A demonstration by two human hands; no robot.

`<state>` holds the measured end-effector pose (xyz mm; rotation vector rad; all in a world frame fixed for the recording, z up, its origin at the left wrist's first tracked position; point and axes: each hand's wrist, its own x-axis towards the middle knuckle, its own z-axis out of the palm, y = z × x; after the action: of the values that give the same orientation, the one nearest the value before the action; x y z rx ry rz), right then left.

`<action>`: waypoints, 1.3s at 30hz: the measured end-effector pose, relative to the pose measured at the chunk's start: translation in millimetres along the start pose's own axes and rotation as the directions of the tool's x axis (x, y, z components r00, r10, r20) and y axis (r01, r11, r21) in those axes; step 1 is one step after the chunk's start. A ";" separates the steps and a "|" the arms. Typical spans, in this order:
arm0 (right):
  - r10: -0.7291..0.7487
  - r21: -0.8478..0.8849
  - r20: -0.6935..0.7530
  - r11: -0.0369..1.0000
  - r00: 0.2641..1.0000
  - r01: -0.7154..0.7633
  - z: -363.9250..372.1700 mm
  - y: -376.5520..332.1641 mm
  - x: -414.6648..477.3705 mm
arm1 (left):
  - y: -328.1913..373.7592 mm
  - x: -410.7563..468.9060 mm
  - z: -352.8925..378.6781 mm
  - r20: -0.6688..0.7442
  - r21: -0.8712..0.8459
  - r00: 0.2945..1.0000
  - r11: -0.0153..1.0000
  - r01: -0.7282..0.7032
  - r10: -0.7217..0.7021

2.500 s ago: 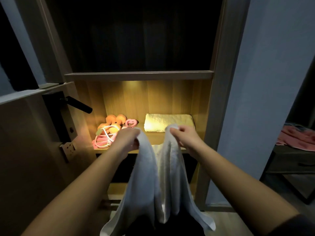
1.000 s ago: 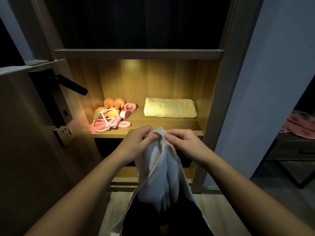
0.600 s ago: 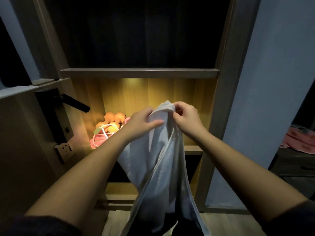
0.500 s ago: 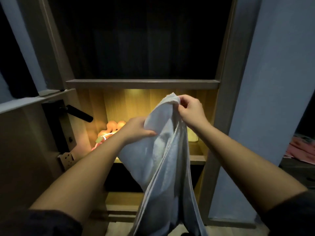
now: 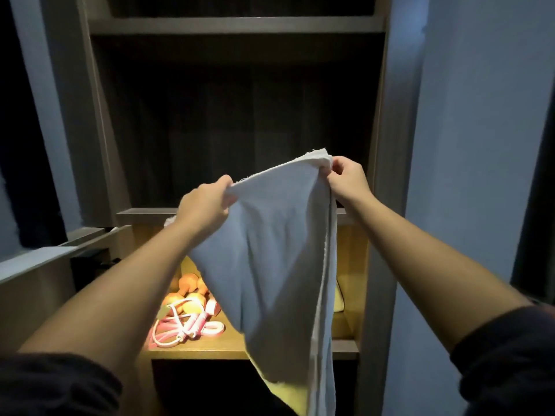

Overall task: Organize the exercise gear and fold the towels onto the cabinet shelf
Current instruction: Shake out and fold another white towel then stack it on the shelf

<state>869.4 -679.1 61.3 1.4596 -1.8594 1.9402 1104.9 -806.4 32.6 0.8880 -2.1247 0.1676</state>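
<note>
Inside, the lit shelf (image 5: 223, 347) holds dumbbells (image 5: 188, 292) and a rope (image 5: 185, 326); left hand (image 5: 204, 206) and right hand (image 5: 348, 179) pinch a towel (image 5: 276, 250).

Towel (image 5: 276, 250) before shelf (image 5: 210, 345); dumbbells (image 5: 187, 295) behind jump rope (image 5: 183, 327), left.

arms raised, extended | left hand (image 5: 207, 203) grips towel (image 5: 277, 253) | right hand (image 5: 349, 179) pinches its corner

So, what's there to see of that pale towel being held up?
The towel is a pale, whitish cloth, soft-looking, with a slightly frayed top edge. It hangs in loose folds in front of the lit shelf, its lower end running out of view. The left hand grips the top edge at one side, and the right hand pinches the other corner, higher.
</note>
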 end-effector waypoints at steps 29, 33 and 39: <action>0.875 -0.164 0.153 0.481 0.460 -0.861 -25.9 172.0 -398.8 | 22.9 -357.0 102.5 0.853 -0.311 0.503 0.908 0.279 0.137; 0.842 -0.429 0.095 0.517 0.532 -0.741 -4.3 205.4 -444.0 | 30.8 -414.0 136.7 0.866 -0.181 0.500 0.942 0.284 0.016; 0.854 -0.537 0.009 0.442 0.520 -0.718 8.5 230.6 -460.3 | 23.6 -439.5 147.6 0.765 -0.154 0.623 0.893 0.422 -0.162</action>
<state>977.7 -503.3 -410.4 0.7179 -3.3119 1.2487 1183.1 -610.7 -381.2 1.2251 -2.5627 -0.8486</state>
